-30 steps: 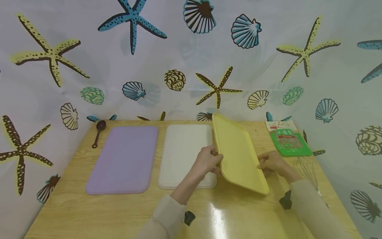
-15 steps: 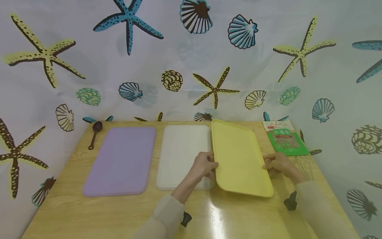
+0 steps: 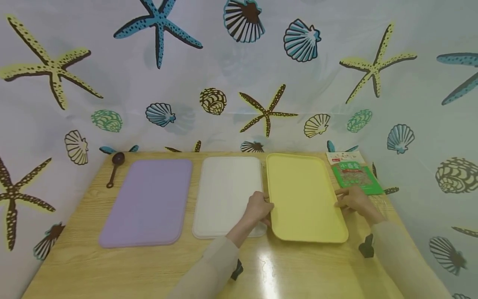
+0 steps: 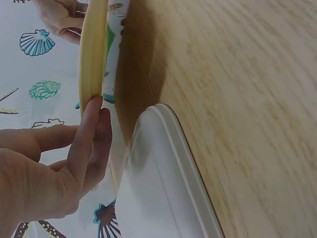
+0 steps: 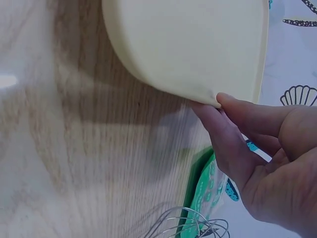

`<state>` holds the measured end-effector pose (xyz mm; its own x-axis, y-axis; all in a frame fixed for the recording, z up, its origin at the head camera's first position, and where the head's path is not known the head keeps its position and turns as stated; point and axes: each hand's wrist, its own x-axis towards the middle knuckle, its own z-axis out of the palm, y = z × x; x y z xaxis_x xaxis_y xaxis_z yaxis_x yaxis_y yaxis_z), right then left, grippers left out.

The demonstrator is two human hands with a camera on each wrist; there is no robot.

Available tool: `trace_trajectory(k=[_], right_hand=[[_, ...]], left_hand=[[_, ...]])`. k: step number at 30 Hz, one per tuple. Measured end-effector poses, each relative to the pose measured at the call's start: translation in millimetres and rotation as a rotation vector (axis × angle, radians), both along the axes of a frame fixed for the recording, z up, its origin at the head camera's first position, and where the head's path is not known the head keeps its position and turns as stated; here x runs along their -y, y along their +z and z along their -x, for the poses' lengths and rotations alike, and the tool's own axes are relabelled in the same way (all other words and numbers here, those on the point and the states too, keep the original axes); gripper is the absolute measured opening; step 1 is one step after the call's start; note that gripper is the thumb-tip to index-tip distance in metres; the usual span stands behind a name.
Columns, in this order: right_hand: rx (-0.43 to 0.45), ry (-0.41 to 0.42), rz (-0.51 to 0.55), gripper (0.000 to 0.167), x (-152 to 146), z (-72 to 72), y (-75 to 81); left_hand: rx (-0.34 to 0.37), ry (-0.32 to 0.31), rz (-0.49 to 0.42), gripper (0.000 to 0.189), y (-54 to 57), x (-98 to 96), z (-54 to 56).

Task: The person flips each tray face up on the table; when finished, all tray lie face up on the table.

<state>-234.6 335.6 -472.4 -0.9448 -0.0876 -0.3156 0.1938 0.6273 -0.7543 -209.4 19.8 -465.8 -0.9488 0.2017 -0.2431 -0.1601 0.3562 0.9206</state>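
Note:
A yellow tray (image 3: 304, 199) is held just above the table by both hands, nearly level, as the gap beneath it in the left wrist view shows. My left hand (image 3: 259, 207) pinches its left long edge, thumb on top and fingers underneath. On the opposite edge my right hand (image 3: 354, 200) pinches the rim between thumb and fingers, seen closely in the right wrist view, where the tray (image 5: 193, 44) casts a shadow on the wood. Beside the left hand lies a white tray (image 3: 229, 195), flat on the table. Further left is a purple tray (image 3: 149, 201).
A dark brown spoon (image 3: 116, 168) lies at the far left. Behind the right hand sits a green and white seasoning packet (image 3: 352, 174). A wire whisk (image 5: 185, 220) is near it, mostly hidden in the head view. A shell-patterned cloth (image 3: 224, 54) hangs behind the wooden table (image 3: 149, 274).
The yellow tray has turned from a steep tilt to nearly level and come lower, its right side shifting rightward. Both hands keep their hold on its edges.

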Motion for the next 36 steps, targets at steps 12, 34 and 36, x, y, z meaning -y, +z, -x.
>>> trace_trajectory(k=[12, 34, 36], right_hand=[[0.000, -0.011, -0.030, 0.050, -6, 12.0, 4.0], [0.015, -0.065, -0.106, 0.050, -11, 29.5, -0.9], [0.017, -0.063, -0.110, 0.051, -12, 29.1, -0.7]], left_hand=[[-0.128, 0.013, 0.207, 0.018, -25.5, -16.2, 14.7], [-0.048, -0.109, 0.289, 0.042, -13.5, -36.2, 12.1], [-0.042, -0.122, 0.314, 0.042, -13.5, -37.7, 13.3]])
